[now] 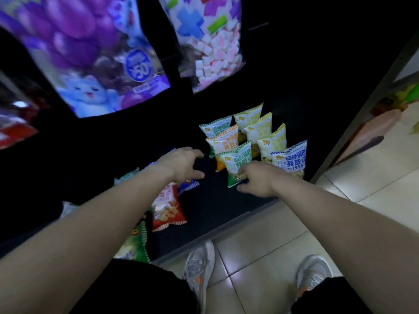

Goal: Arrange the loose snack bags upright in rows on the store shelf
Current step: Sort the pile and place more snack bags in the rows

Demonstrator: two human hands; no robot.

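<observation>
The front green bag (235, 164) is stood upright at the near end of the left row on the dark shelf (226, 211). It is gripped low on its right side by the right hand (256, 177), with fingers bent onto its face and the thumb spread beneath its bottom edge. Behind it in that row an orange bag (223, 141) and a teal bag (216, 128) are set upright, each overlapping the next. Just beside them a second row is formed by three yellow bags (258, 126) with a blue bag (290, 158) at its front. Seven bags are thus judged to be placed, the seventh not yet released. The left hand (181, 165) is held just left of the rows with fingers loosely curved and apart, and nothing is seen in it. Partly hidden beneath it lies a loose blue bag (189, 184). Nearer the shelf's front edge a red bag (167, 207) and a loose green bag (136, 241) are lying flat. More pale packets further left are too dark to be told apart. At least three bags are therefore judged to be left to stand, so the work is taken to be somewhat past halfway. Above, a purple bag (90, 53) and a marshmallow bag (210, 41) are hung. Below, tiled floor (260, 241) and two shoes (199, 268) are seen.
</observation>
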